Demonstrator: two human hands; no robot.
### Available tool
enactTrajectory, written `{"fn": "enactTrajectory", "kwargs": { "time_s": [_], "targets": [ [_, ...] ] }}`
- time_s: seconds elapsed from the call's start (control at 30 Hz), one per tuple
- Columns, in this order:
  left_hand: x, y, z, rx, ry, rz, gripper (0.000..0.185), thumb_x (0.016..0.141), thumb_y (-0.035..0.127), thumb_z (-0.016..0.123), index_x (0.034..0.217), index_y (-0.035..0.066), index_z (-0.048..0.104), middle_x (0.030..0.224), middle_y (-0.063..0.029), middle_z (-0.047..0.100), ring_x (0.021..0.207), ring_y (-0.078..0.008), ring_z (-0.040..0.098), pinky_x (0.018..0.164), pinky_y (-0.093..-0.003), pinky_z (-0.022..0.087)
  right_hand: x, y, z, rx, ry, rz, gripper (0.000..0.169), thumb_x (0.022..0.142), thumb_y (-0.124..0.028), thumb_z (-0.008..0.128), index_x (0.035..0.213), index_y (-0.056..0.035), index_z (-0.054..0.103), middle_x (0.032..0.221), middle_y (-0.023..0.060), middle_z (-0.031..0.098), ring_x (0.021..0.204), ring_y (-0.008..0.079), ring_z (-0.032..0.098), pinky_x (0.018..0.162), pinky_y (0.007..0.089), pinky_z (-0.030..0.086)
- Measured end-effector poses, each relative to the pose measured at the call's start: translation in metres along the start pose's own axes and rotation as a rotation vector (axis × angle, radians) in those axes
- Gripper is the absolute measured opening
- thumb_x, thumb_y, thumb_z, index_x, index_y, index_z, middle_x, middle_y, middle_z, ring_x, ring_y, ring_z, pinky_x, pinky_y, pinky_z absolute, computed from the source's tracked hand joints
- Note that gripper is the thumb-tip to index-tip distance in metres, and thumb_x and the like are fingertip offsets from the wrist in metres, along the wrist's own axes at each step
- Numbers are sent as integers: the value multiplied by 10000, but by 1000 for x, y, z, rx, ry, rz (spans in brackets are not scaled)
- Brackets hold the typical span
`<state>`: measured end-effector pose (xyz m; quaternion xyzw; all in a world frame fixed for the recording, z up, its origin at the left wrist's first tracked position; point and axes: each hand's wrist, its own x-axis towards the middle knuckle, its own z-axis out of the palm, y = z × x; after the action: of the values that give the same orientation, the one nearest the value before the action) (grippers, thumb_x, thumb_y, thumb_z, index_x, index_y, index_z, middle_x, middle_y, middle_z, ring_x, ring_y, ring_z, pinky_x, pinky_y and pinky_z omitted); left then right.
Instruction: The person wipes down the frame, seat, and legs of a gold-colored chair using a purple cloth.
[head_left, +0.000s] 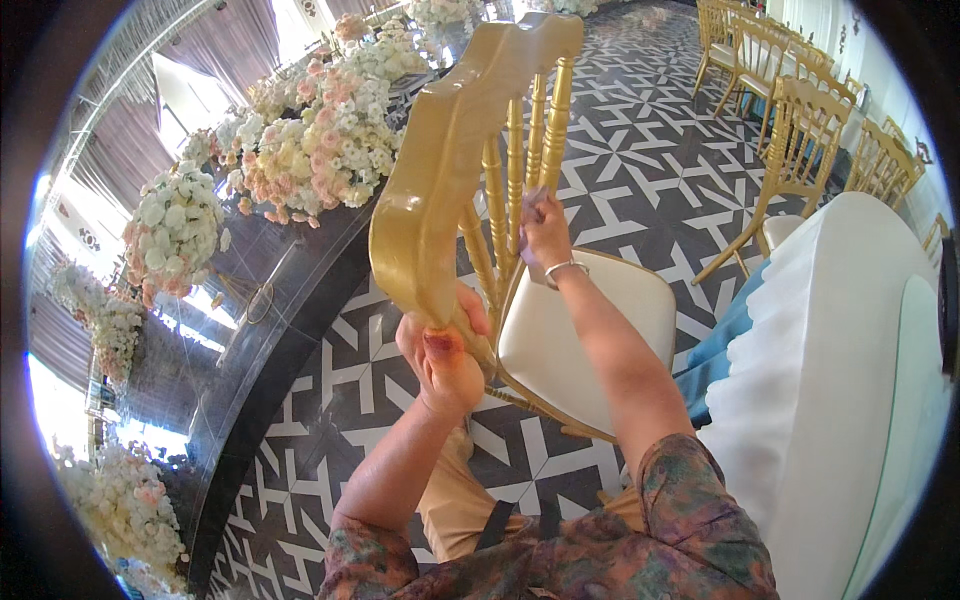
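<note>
A gold chiavari-style chair (420, 195) stands before me, its curved top rail nearest the camera and turned spindles (495, 202) below it. My left hand (442, 349) is wrapped around the near back post, just under the rail's end. A dark reddish mark shows on that hand. In my right hand (547, 232) is a crumpled purplish cloth (534, 214), held against the lower part of the far spindles, above the seat. The chair's padded seat (585, 330) is white. My right forearm crosses over it and hides some of it.
To the right stands a table with a white tablecloth (802, 360) and a blue under-cloth (720, 337). More gold chairs (795, 142) line up beyond it. At left is a raised dark platform (262, 300) with white and peach flower arrangements (322, 142). The floor (615, 150) is black-and-white patterned.
</note>
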<state>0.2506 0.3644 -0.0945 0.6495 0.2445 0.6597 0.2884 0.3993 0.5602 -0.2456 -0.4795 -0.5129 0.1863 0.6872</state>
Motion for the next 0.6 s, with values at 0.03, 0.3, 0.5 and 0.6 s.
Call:
{"fn": "enactTrajectory", "kwargs": {
  "time_s": [0.03, 0.3, 0.5, 0.6],
  "targets": [
    [1, 0, 1, 7, 14, -38, 670, 817, 672, 351, 687, 28, 481, 592, -49, 462, 531, -131, 450, 479, -245, 334, -5, 17, -3, -8, -65, 31, 208, 787, -197, 629, 793, 10, 603, 840, 85, 571, 716, 138, 525, 634, 278, 425],
    [-1, 6, -1, 88, 26, -85, 720, 790, 722, 334, 683, 25, 479, 593, -45, 463, 537, -125, 452, 492, -245, 342, 8, -80, -10, 638, 1, 469, 151, 805, -163, 612, 905, -51, 625, 701, 3, 554, 597, 97, 500, 562, 260, 425],
    [-1, 17, 13, 107, 3, -47, 708, 798, 705, 352, 712, 17, 496, 599, -48, 478, 542, -118, 458, 492, -238, 343, 42, -186, -49, 1034, -85, 215, 283, 820, -192, 630, 1045, -30, 573, 909, 36, 588, 799, 110, 546, 687, 257, 455],
    [-4, 19, 23, 69, -1, -23, 683, 813, 677, 365, 726, 14, 503, 604, -51, 484, 537, -117, 456, 488, -240, 340, 61, -179, -48, 940, -155, 88, 266, 802, -161, 659, 1023, -33, 583, 1057, 53, 546, 873, 96, 514, 753, 265, 442]
  ]
}}
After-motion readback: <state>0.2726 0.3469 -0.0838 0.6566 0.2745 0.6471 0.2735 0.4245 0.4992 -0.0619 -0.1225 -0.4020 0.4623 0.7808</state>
